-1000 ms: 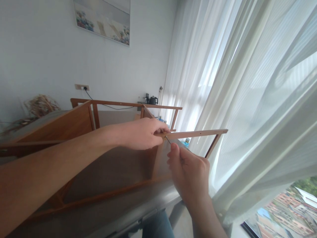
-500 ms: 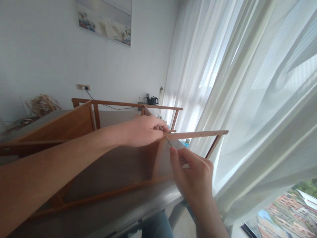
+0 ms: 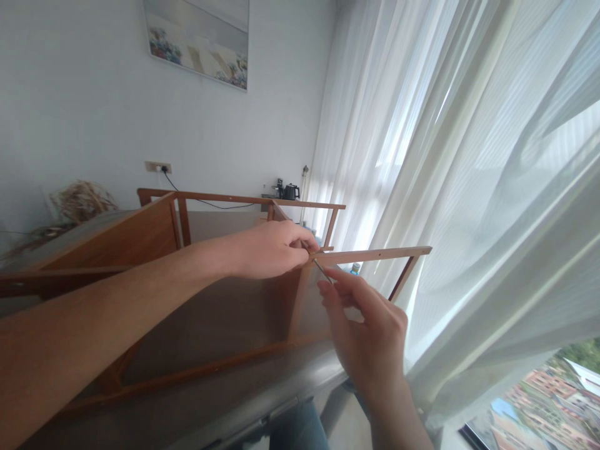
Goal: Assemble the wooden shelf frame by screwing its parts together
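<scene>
My left hand (image 3: 276, 249) reaches across from the left, its fingers closed over the wooden rail (image 3: 370, 255) of a brown wooden furniture frame, where the rail meets an upright panel (image 3: 296, 300). In my right hand (image 3: 368, 322), a thin metal hex key (image 3: 322, 270) is pinched between thumb and forefinger. Its far tip meets the rail's joint just beside my left fingertips. Whether the tip sits in a bolt head is too small to tell. The other end of the key is hidden in my right hand.
The frame's far rail (image 3: 225, 198) runs along the wall side. Sheer white curtains (image 3: 450, 187) hang close on the right. A black kettle (image 3: 291, 192) stands at the back, dried stalks (image 3: 82, 201) lie at the left, and a black cord (image 3: 210, 204) runs behind the frame.
The fingers of my right hand have shifted on the hex key, the forefinger reaching farther up and the thumb lying lower along it. My left hand stays on the rail.
</scene>
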{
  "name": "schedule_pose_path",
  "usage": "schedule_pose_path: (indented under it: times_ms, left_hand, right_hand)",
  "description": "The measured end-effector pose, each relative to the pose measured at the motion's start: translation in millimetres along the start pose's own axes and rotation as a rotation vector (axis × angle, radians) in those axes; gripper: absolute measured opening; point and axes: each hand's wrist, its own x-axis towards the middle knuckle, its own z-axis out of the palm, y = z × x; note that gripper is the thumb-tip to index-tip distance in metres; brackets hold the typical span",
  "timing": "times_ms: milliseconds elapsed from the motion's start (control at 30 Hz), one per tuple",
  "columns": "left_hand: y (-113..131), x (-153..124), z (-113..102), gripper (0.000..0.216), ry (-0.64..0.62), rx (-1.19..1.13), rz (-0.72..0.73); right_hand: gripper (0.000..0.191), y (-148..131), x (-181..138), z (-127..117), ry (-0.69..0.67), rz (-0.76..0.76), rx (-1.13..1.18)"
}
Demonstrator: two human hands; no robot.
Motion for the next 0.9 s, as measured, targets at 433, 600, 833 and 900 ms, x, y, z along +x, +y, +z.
schedule_pose_path:
  times_ms: [433,600,833,900]
  left_hand:
    - [7.4,-2.7,-1.9,0.049,-0.003,0.02,-0.023]
    - [-3.4,2.1,0.7,0.049,-0.008,0.019,-0.002]
    - [-5.6,3.7,1.3,0.046,-0.015,0.003,0.031]
    - [-4.8,3.4,1.2,0.046,-0.015,0.008,0.034]
  right_hand:
    - [0.036,15.0,7.8,-18.8,-0.156,-0.287,0.058]
    - [0.029,15.8,9.9,-12.4,-0.087,-0.343,0.023]
    - [0.006,5.8,12.4,-3.3,0.016,-0.194,0.025]
    - [0.006,3.1,11.1,-1.2,0.013,-0.087,0.085]
